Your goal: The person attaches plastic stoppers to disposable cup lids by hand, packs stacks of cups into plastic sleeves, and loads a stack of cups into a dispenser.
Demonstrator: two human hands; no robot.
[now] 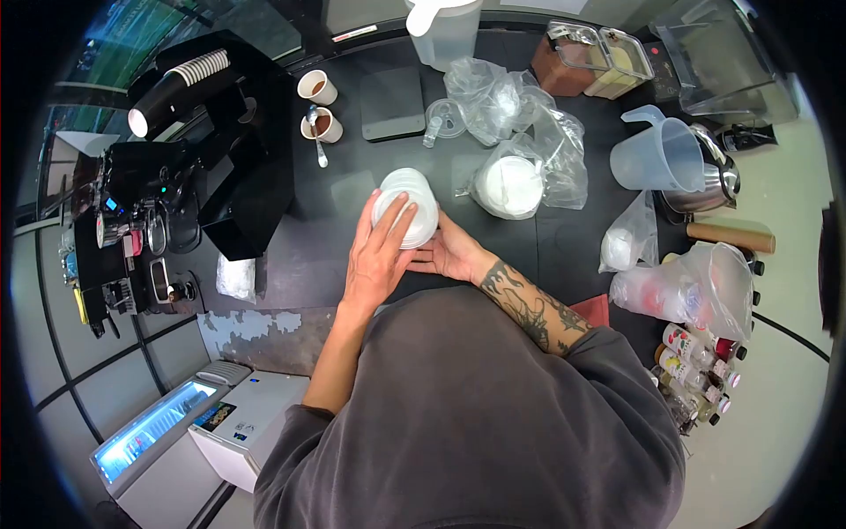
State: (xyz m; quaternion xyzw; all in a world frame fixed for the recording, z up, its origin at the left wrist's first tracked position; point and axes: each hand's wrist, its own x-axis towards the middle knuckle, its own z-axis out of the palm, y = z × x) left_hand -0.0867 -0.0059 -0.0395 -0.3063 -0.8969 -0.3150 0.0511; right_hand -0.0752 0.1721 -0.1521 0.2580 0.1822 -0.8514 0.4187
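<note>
I have the left hand (374, 256) spread across a stack of round white lids (424, 212) and the right hand (456, 251) curled at its near right edge; between them they grasp it. I'd keep the pressure light and even, so the rims neither bend nor slide apart. The stack is over the bench (304, 264), just left of a clear bag (508, 187) and nearer than the flat black slab (391, 106).
</note>
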